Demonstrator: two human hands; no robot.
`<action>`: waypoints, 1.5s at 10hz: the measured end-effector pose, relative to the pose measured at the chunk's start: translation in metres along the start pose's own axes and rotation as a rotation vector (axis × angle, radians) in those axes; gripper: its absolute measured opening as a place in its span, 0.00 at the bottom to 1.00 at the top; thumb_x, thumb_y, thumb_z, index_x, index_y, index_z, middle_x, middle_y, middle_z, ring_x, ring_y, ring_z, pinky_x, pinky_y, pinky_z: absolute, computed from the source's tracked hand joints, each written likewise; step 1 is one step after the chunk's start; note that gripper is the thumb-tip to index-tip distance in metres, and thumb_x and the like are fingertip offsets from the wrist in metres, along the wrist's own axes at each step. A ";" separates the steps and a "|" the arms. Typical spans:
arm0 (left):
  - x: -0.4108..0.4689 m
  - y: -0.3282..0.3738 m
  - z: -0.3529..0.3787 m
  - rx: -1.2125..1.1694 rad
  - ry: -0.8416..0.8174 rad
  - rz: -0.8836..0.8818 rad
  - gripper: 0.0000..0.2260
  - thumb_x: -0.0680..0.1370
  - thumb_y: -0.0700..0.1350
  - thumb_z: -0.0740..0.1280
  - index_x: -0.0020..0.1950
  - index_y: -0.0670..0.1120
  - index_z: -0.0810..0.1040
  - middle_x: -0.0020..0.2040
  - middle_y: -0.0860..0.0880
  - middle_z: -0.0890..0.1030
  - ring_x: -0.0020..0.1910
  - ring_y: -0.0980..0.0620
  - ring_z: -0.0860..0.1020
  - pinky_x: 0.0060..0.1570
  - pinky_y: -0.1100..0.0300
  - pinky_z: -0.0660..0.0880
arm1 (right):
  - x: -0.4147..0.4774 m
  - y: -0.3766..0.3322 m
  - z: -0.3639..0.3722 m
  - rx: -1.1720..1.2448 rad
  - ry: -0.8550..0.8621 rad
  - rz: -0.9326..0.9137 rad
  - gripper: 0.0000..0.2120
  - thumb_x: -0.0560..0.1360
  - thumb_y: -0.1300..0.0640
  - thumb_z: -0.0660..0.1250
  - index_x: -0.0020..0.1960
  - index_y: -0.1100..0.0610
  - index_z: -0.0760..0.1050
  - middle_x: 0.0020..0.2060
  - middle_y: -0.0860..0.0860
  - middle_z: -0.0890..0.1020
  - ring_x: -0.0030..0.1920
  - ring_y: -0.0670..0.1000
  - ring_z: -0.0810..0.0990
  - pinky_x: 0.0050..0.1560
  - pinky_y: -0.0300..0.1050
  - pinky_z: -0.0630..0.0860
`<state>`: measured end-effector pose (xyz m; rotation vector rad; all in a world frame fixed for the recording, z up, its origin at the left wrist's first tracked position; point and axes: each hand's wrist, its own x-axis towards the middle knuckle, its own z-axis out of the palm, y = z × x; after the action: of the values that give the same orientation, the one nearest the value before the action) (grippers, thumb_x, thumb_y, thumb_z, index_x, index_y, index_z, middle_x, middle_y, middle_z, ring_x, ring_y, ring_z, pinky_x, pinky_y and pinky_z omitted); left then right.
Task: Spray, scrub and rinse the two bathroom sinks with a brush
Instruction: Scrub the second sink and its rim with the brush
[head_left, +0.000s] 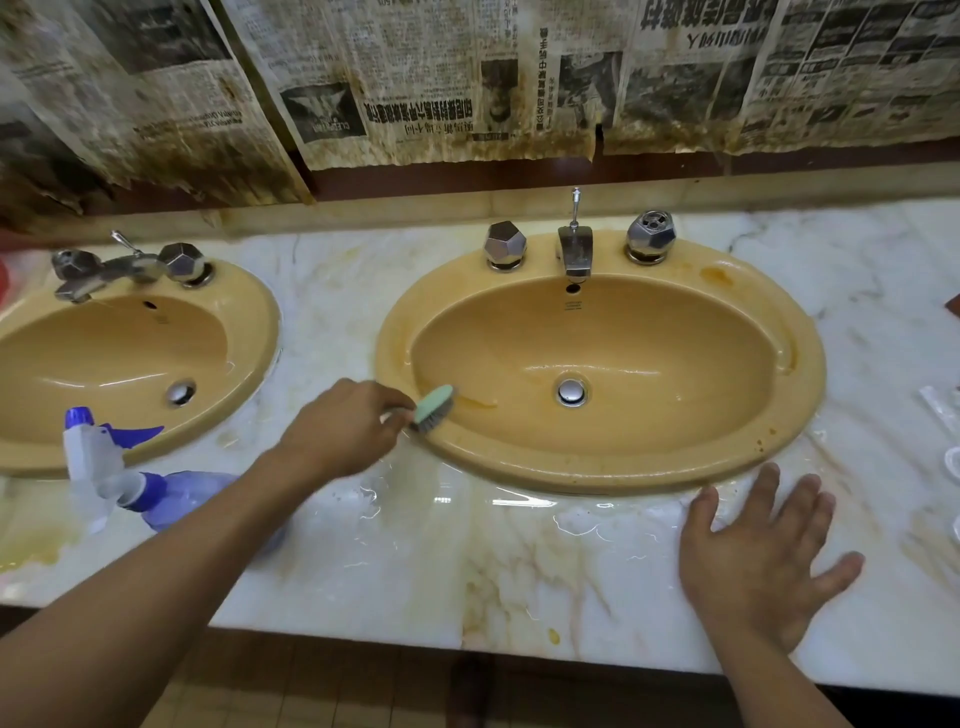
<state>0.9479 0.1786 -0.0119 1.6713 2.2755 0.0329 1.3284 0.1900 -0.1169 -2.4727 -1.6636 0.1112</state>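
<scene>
Two mustard-yellow oval sinks are set in a marble counter: the right sink (727, 447) in the middle of the view, the left sink (249, 332) at the left edge. My left hand (343, 426) grips a green-backed scrub brush (434, 408), whose bristles press on the right sink's near-left rim. My right hand (758, 556) lies flat with spread fingers on the counter just in front of the right sink. A blue and white spray bottle (130, 478) lies on its side by the left sink, partly hidden by my left forearm.
Each sink has chrome taps at the back: the right faucet (575, 254) with two faceted knobs, the left faucet (83, 280). The marble counter (467, 561) is wet and yellow-stained. Stained newspaper (441, 88) covers the wall. Small clear items (943, 415) lie at the far right.
</scene>
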 end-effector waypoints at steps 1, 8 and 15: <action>-0.012 -0.005 0.011 -0.020 0.066 -0.033 0.12 0.82 0.54 0.64 0.61 0.61 0.83 0.53 0.53 0.85 0.55 0.46 0.80 0.47 0.53 0.76 | 0.000 0.000 0.000 -0.011 0.001 -0.001 0.33 0.82 0.38 0.50 0.82 0.53 0.54 0.82 0.56 0.54 0.82 0.53 0.47 0.77 0.70 0.48; 0.028 -0.036 -0.014 0.058 0.320 -0.253 0.13 0.82 0.49 0.63 0.62 0.55 0.84 0.50 0.46 0.86 0.49 0.40 0.81 0.40 0.55 0.71 | 0.000 0.000 0.001 0.005 0.024 -0.002 0.32 0.82 0.39 0.51 0.81 0.54 0.55 0.81 0.57 0.55 0.82 0.54 0.49 0.76 0.71 0.49; -0.052 0.047 0.025 0.023 0.123 -0.039 0.13 0.83 0.53 0.61 0.63 0.59 0.81 0.46 0.47 0.85 0.51 0.41 0.81 0.43 0.51 0.77 | 0.000 0.001 0.000 0.018 0.019 -0.009 0.32 0.82 0.39 0.51 0.81 0.55 0.56 0.81 0.58 0.55 0.82 0.55 0.49 0.76 0.71 0.48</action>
<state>1.0120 0.1410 -0.0140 1.6789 2.4063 0.1040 1.3295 0.1898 -0.1170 -2.4453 -1.6581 0.1007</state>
